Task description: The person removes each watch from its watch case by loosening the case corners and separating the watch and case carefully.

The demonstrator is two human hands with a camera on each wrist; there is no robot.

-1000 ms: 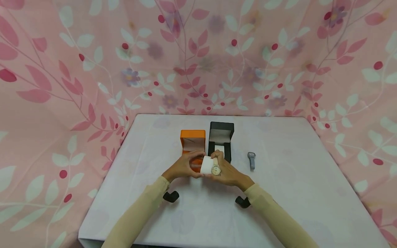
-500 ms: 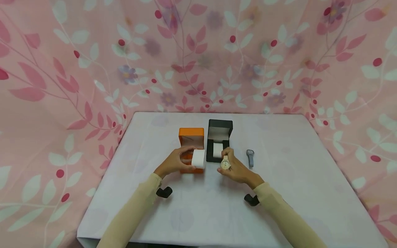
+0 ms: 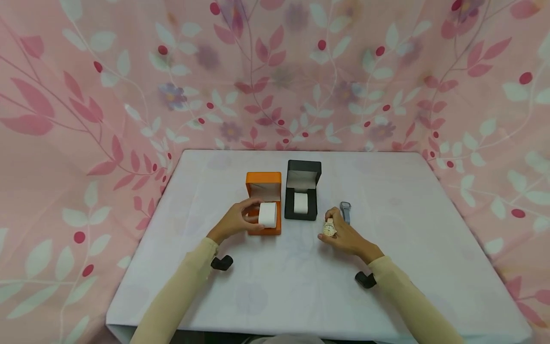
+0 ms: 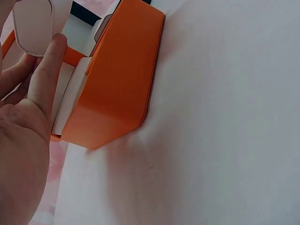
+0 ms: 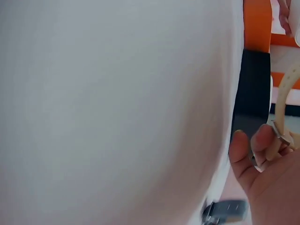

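My left hand (image 3: 234,222) pinches a white watch cushion (image 3: 268,215) by its end, over the open orange watch box (image 3: 263,177). In the left wrist view the cushion (image 4: 33,26) is tilted above the box (image 4: 119,75), thumb against its edge. To the right, my right hand (image 3: 349,240) holds a cream-strapped wristwatch (image 3: 329,228) above the table, dial up. The right wrist view shows its strap (image 5: 280,105) with the buckle between my thumb and fingers. A grey-blue wristwatch (image 3: 346,211) lies on the table just beyond that hand.
An open black watch box (image 3: 303,166) stands right of the orange one, with a white cushion (image 3: 301,203) seated inside. White cloth covers the table (image 3: 412,229). A floral pink curtain (image 3: 275,76) hangs behind and at both sides.
My hands have parted. The right has carried the cream wristwatch off the cushion and rightward, near the grey-blue one; the left has moved the cushion left over the orange box.
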